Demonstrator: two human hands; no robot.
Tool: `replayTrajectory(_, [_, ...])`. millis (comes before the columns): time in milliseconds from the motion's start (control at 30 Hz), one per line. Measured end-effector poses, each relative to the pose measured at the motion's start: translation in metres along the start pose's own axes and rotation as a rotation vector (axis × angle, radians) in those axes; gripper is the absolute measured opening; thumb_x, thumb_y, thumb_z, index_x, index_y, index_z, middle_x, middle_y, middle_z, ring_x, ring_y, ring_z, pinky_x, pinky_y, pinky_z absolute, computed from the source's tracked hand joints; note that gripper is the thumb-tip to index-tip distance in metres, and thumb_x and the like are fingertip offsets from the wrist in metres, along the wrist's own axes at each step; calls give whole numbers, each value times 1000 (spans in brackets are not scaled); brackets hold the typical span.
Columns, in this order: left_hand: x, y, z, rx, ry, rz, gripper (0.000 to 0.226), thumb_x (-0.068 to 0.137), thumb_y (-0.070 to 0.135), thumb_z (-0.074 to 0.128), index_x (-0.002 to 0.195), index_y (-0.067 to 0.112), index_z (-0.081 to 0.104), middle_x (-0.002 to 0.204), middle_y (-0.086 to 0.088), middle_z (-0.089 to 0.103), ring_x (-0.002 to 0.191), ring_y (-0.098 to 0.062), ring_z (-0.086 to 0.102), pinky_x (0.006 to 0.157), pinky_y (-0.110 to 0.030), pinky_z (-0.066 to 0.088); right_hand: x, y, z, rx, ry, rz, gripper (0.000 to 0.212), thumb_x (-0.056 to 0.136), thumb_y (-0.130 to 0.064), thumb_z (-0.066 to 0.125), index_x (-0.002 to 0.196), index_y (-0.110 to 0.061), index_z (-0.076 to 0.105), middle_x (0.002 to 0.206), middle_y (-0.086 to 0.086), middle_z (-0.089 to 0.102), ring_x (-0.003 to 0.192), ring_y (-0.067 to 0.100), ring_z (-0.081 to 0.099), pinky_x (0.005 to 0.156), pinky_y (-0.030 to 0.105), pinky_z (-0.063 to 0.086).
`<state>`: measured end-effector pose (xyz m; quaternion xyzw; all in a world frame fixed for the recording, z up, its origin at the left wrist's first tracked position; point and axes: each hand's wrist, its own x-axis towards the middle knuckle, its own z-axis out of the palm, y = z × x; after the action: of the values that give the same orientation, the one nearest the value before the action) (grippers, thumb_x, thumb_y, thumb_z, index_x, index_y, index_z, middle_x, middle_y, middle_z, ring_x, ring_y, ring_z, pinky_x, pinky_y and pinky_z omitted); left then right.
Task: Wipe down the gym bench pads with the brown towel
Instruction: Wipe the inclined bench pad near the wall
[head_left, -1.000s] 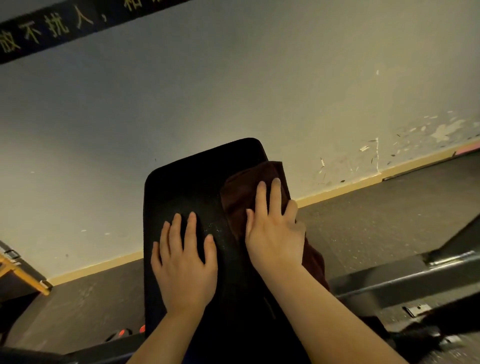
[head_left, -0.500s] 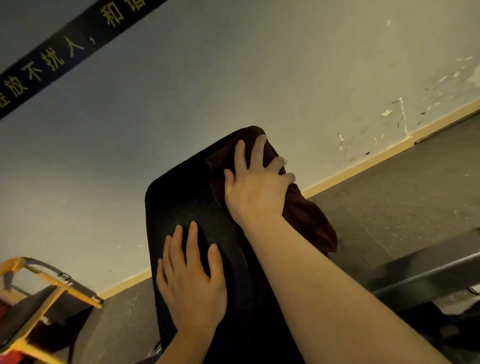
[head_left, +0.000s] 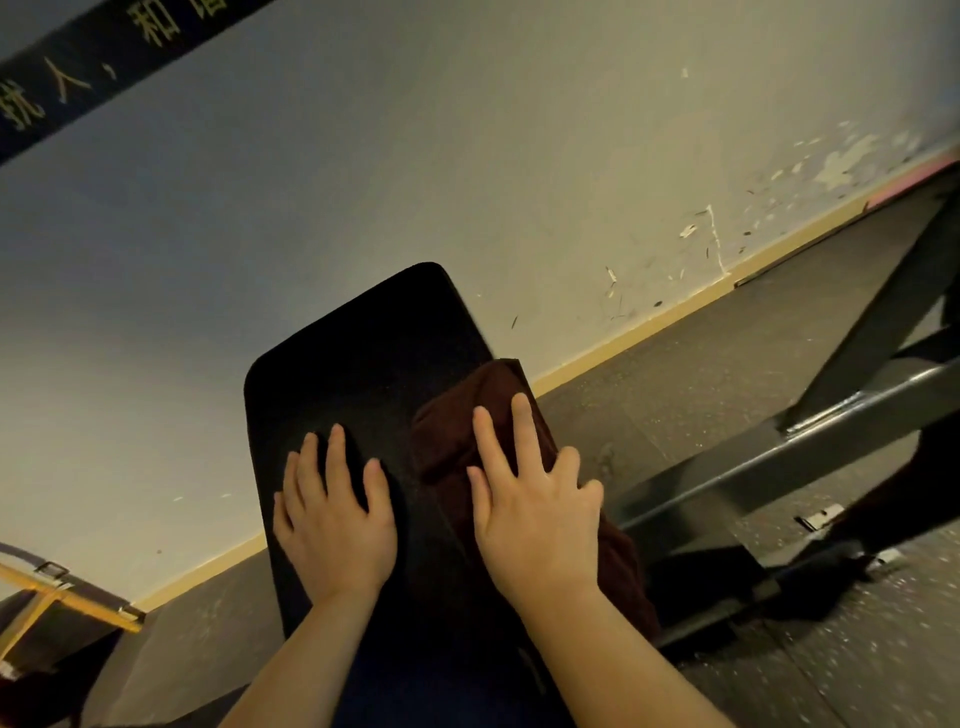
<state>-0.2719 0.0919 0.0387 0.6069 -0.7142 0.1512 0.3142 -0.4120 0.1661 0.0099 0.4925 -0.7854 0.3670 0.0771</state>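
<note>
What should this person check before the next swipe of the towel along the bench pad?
1. Right hand flat on the brown towel: ok.
2. Towel on the bench pad: partly; its right side hangs over the pad's edge, not ok.
3. Left hand braced on bare pad, off the towel: ok.
4. Far end of the pad free of objects: ok.
5. Pad already clean: cannot tell, too dark.

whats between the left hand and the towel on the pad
Only a bare strip of black pad, seen in the head view; the left hand lies flat beside the brown towel, not touching it.
</note>
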Motion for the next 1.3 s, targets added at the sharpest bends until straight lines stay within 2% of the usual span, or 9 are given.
replayTrajectory(100, [-1, 2, 0, -14, 17, 9, 74, 92, 57, 15, 153, 21, 35, 160, -9, 31, 150, -28, 21, 119, -54, 19, 7, 0, -2, -16, -6, -7, 55, 96, -43, 31, 147, -27, 44, 151, 14, 44, 85, 40, 60, 60, 47, 50])
replayTrajectory(233, [0, 0, 4, -15, 18, 7, 71, 93, 56, 17, 153, 23, 34, 161, -7, 30, 151, -26, 19, 120, -52, 17, 35, -16, -1, 5, -35, 24, 57, 102, -44, 28, 156, -28, 15, 157, 15, 24, 107, 41, 54, 76, 47, 47])
replayTrajectory(433, [2, -8, 10, -21, 38, 19, 72, 92, 59, 15, 154, 27, 31, 163, -2, 26, 151, -22, 17, 120, -49, 13, 102, -41, 4, 34, -18, 21, 57, 105, -39, 24, 157, -24, 3, 159, 16, 19, 125, 43, 42, 90, 51, 41])
replayTrajectory(533, [3, -10, 11, -41, 40, 12, 74, 90, 60, 16, 154, 26, 33, 162, -3, 27, 151, -24, 18, 120, -50, 14, 103, -41, 11, 45, 11, 34, 56, 105, -40, 25, 157, -25, 9, 157, 15, 26, 123, 41, 44, 89, 50, 42])
replayTrajectory(667, [1, -2, 5, -44, 42, 12, 72, 92, 55, 18, 152, 19, 37, 160, -8, 32, 150, -29, 23, 119, -53, 18, 71, -29, 9, 0, 84, 63, 54, 102, -43, 35, 153, -26, 29, 146, 12, 45, 110, 36, 55, 76, 46, 48])
replayTrajectory(800, [-36, 16, 0, -33, -23, -71, 68, 96, 49, 18, 154, 17, 32, 162, -10, 27, 151, -29, 19, 121, -53, 13, 25, -10, 1, 25, -5, 67, 56, 102, -44, 34, 155, -29, 22, 152, 11, 38, 116, 39, 52, 80, 51, 47])
replayTrajectory(967, [-133, 29, -6, 12, -114, 66, 59, 100, 46, 20, 152, 20, 22, 160, -9, 29, 149, -27, 21, 119, -48, 13, -22, 8, -8, 27, -37, 113, 56, 101, -44, 39, 154, -29, 29, 149, 11, 45, 109, 37, 57, 79, 51, 49])
replayTrajectory(1133, [-148, 28, -8, 9, -81, 24, 61, 99, 43, 23, 153, 17, 32, 160, -11, 30, 149, -29, 22, 119, -48, 11, -86, 35, -14, 9, -30, 112, 54, 100, -42, 28, 151, -28, 38, 143, 11, 52, 97, 37, 61, 70, 46, 51])
replayTrajectory(1300, [-152, 29, -5, -11, -49, 29, 60, 99, 40, 26, 152, 16, 36, 160, -11, 32, 149, -29, 25, 118, -47, 12, -95, 45, -13, 17, -20, 108, 53, 99, -40, 30, 150, -27, 40, 140, 12, 55, 91, 35, 61, 68, 44, 50])
